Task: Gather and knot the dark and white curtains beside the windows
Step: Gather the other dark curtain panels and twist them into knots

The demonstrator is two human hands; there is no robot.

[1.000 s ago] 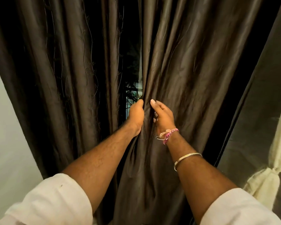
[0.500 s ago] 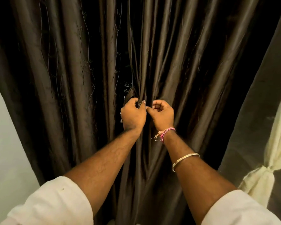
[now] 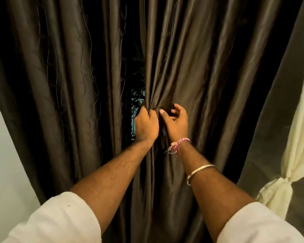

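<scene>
Two dark brown curtain panels hang in front of me, a left panel (image 3: pixel 68 85) and a right panel (image 3: pixel 209 76). My left hand (image 3: pixel 146 125) grips the bunched inner edge of the right panel, and folds fan out upward from the grip. Just to its right, my right hand (image 3: pixel 176 121) lies against the same panel with its fingers loosely curled and its thumb touching the fabric, and it holds no fold. A cream-white curtain (image 3: pixel 298 137) hangs at the far right, tied in a knot (image 3: pixel 279 185).
A narrow gap (image 3: pixel 136 106) between the dark panels shows a window with dark foliage outside. Another dark panel (image 3: pixel 270 128) hangs at the right behind the white curtain. A pale wall (image 3: pixel 5 163) lies at the left.
Both hands were fisted together on the gathered folds. My right hand has since let go and shifted right, my left hand keeps its grip, and the gap to the window shows again.
</scene>
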